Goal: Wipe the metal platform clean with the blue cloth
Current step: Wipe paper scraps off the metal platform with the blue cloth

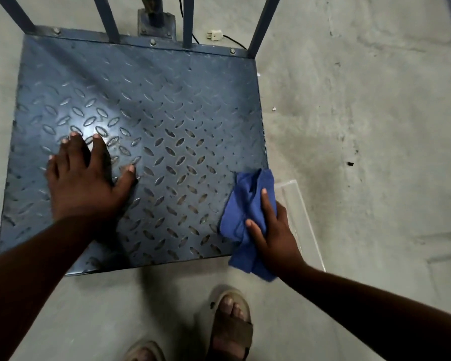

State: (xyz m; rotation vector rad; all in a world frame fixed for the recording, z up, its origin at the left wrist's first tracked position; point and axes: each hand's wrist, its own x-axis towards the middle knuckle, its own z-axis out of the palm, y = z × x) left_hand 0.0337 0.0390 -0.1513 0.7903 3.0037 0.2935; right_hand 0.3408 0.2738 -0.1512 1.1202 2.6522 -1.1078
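A blue-grey metal platform [167,105] with a raised diamond tread lies flat on the concrete floor and fills the middle of the head view. My left hand [81,178] rests flat on its left half, fingers spread, holding nothing. The crumpled blue cloth [245,204] lies over the platform's near right corner, and my right hand [271,230] presses on it with the fingers gripping its folds. Part of the cloth hangs past the platform's front edge.
Blue metal bars [110,19] rise from the platform's far edge, with a bolted post base [156,22] behind them. A white plug [215,35] on a black cord lies on the floor beyond. A clear plastic piece [300,212] lies by the right edge. My sandalled feet [231,324] stand in front.
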